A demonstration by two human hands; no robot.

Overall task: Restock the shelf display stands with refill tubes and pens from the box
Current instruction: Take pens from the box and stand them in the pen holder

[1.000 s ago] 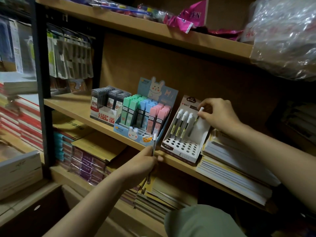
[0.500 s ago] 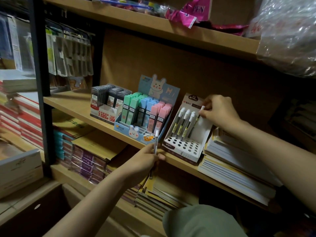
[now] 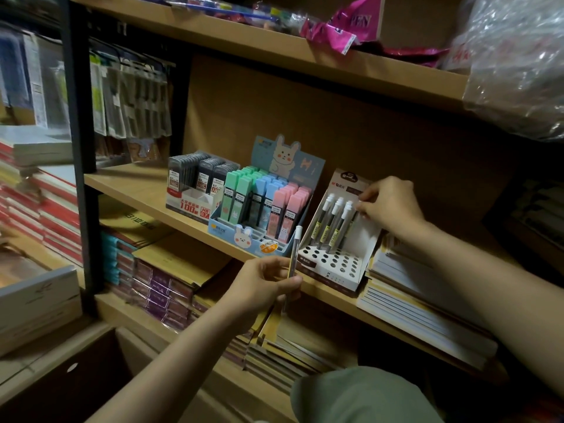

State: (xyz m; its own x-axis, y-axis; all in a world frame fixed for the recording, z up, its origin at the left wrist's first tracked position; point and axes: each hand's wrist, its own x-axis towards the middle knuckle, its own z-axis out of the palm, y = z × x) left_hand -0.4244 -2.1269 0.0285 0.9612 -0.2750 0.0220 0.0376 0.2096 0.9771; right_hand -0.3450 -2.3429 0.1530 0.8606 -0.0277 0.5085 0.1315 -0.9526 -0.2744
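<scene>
A white pen stand (image 3: 335,264) with a grid of holes sits on the middle shelf (image 3: 131,184). Three white-capped pens (image 3: 331,221) stand in its back row. My right hand (image 3: 389,204) pinches the top of a fourth pen beside them, its shaft mostly hidden behind my fingers. My left hand (image 3: 262,285) holds another slim white-capped pen (image 3: 293,257) upright, in front of the shelf edge and just left of the stand. A blue rabbit stand (image 3: 244,236) holds green, blue and pink refill tubes (image 3: 265,203). Left of it stands a tray of dark refill cases (image 3: 198,175).
Stacked notebooks (image 3: 412,300) lie right of the pen stand. The lower shelf carries packed books (image 3: 164,288). An open cardboard box (image 3: 61,389) sits at bottom left. A black post (image 3: 82,148) frames the shelf's left side. Pink packets (image 3: 335,29) and a plastic bag (image 3: 518,62) lie above.
My right hand has lowered the fourth pen further into the stand. My left hand has stayed put with its pen.
</scene>
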